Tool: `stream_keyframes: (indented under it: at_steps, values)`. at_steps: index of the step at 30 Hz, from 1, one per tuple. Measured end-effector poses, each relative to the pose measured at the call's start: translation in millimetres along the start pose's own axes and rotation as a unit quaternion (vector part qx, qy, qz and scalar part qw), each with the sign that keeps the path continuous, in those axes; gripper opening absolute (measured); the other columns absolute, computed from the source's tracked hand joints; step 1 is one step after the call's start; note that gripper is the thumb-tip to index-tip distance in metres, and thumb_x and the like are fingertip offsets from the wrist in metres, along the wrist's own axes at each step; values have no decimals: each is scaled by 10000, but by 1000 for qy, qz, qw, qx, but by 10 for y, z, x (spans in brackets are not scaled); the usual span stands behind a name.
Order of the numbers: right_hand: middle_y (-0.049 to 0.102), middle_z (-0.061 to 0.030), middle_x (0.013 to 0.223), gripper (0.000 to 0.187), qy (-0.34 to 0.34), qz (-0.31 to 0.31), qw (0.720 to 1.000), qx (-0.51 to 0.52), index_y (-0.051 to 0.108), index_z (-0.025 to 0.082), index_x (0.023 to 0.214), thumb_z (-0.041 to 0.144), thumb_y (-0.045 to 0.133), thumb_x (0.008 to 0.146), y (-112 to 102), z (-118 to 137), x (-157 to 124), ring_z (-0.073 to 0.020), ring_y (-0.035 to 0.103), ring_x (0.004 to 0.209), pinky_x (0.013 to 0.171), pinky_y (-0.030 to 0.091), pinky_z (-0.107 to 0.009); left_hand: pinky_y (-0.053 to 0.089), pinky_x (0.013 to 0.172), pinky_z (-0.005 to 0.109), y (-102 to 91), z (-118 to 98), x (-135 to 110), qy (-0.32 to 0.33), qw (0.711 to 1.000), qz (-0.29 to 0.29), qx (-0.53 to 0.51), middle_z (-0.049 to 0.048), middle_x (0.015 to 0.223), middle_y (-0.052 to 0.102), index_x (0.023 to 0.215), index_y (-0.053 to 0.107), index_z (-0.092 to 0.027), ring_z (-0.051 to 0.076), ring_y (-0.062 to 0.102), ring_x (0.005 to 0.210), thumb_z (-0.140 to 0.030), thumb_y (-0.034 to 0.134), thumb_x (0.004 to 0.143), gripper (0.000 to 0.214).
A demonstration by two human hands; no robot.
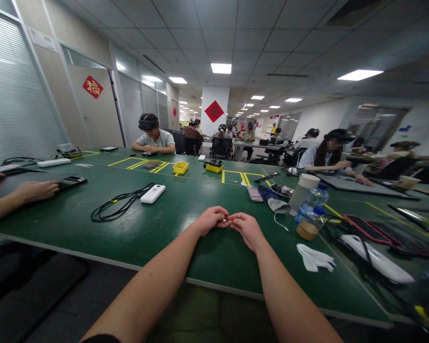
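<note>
Above the green table [136, 243], my left hand [211, 221] and my right hand [244, 227] meet at their fingertips. Between them is a small orange-red piece [230, 219], too small to name, pinched in the fingers of my right hand. My left fingers are closed at its left end, where a tiny pale and reddish bit shows; most of what they grip is hidden. Left of my hands lies a white power bank [153, 194] with a looped black cable [119, 204].
Right of me stand water bottles [316, 196], a cream tumbler [303, 193] and a white cloth [315, 257]. Yellow trays [180, 167] sit farther back. Another person's hand [37, 190] rests at the left; people sit across the table.
</note>
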State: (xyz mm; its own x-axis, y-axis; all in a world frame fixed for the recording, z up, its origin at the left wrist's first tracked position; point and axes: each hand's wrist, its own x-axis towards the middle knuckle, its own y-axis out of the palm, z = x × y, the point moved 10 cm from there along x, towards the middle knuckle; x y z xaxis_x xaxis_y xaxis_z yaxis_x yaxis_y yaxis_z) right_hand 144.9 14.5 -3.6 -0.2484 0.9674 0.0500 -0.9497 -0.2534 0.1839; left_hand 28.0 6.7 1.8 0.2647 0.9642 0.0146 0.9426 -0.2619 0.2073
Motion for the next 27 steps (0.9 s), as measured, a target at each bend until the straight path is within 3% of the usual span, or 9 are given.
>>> stream_keyframes:
  at_steps: [6, 20, 27]
  values:
    - [684, -45, 697, 171, -12, 2, 1000, -19, 653, 147, 746, 198, 719, 597, 29, 41, -23, -143, 631, 647, 637, 497, -267, 522, 579, 184, 56, -54, -27, 33, 998, 20, 43, 43, 756, 658, 908, 587, -121, 78, 625, 579, -64, 627, 696, 224]
    - [681, -62, 721, 240, 3, 3, 1000, 29, 667, 140, 746, 354, 720, 651, 35, 61, -37, -141, 619, 641, 646, 483, -279, 556, 601, 235, -3, 17, -6, -15, 1000, -3, 0, 90, 855, 678, 902, 601, -127, 135, 676, 654, -126, 570, 754, 150]
    - [687, -62, 723, 157, 4, -2, 1000, 17, 666, 147, 743, 237, 705, 620, 2, 12, -4, -157, 633, 660, 650, 494, -287, 556, 613, 227, 10, 15, -1, -11, 1000, 3, 1, 77, 814, 674, 922, 608, -122, 115, 664, 630, -93, 562, 752, 179]
